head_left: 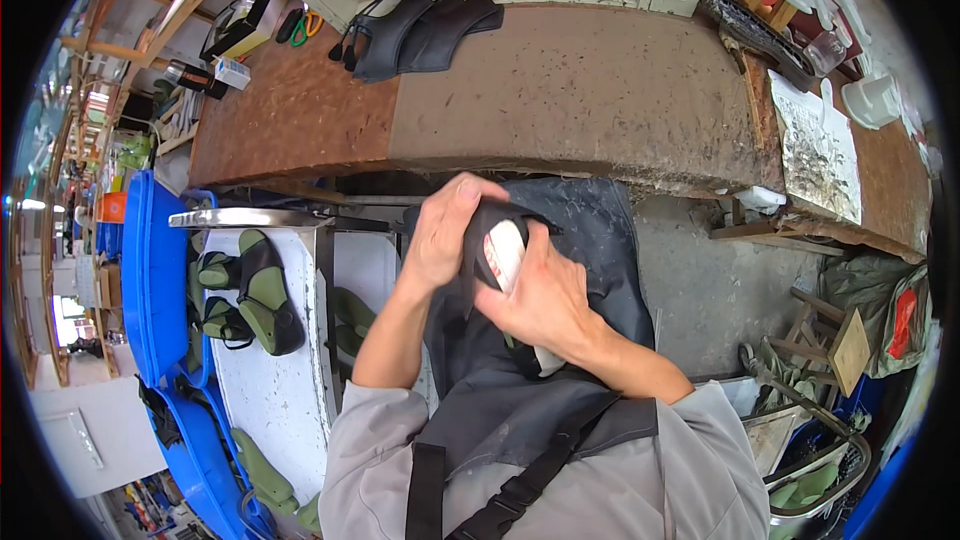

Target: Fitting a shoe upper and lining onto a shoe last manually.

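Note:
Over my lap, both hands grip a black shoe upper [486,224], which wraps round a white, rounded piece [506,252] with red marks on it. My left hand [447,232] presses on the upper's left side with its fingers together. From the right, my right hand [545,290] curls round the upper and the white piece. Just below the hands, a pale and green end [548,362] peeks out; I cannot tell whether it belongs to the same shoe. A black apron [600,240] lies under the work.
Ahead is a worn workbench [560,90] with black upper pieces [420,35] and green-handled scissors [300,30]. At left, a metal-edged white rack [265,370] bears green shoe lasts with black straps [265,290], beside blue bins [155,280]. A wooden stool [845,350] stands right.

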Demonstrator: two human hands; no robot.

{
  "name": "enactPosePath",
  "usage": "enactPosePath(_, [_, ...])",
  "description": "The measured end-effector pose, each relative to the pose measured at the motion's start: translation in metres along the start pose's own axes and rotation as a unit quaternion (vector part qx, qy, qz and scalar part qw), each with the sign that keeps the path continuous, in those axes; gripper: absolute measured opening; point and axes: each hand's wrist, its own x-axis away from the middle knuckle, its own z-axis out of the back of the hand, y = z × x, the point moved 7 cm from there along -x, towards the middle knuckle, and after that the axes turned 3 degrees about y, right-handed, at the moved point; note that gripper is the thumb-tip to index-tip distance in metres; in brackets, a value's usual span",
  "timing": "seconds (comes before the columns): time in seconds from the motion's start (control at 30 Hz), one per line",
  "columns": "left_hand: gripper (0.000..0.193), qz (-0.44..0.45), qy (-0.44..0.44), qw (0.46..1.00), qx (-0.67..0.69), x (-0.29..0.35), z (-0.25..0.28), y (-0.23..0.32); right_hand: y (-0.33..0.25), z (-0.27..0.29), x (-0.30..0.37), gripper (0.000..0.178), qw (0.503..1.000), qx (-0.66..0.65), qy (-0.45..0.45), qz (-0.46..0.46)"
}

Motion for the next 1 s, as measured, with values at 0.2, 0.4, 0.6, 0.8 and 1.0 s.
enactPosePath(0.2, [0.046,0.035,0.062,0.992,0.100,0.025,-0.011,-0.016,0.002,0.002,0.019,0.076,0.999,0.035,-0.005,0.023])
enactPosePath(0.4, [0.043,-0.042,-0.011,0.983,0.177,0.033,-0.009,-0.005,-0.005,0.061,0.059,0.064,0.932,0.109,0.137,0.316])
enactPosePath(0.6, [0.050,-0.211,-0.079,0.966,0.126,0.036,-0.025,0.027,-0.006,0.042,0.054,0.067,0.926,-0.019,0.128,0.354])
enactPosePath(0.8, [0.083,-0.297,0.141,0.910,0.253,0.050,-0.033,0.046,-0.008,0.050,0.071,0.075,0.892,-0.073,0.134,0.426])
enactPosePath(1.0, [0.036,-0.210,-0.080,0.969,0.102,0.038,-0.032,0.055,0.007,0.052,0.056,0.073,0.915,-0.093,0.092,0.383])
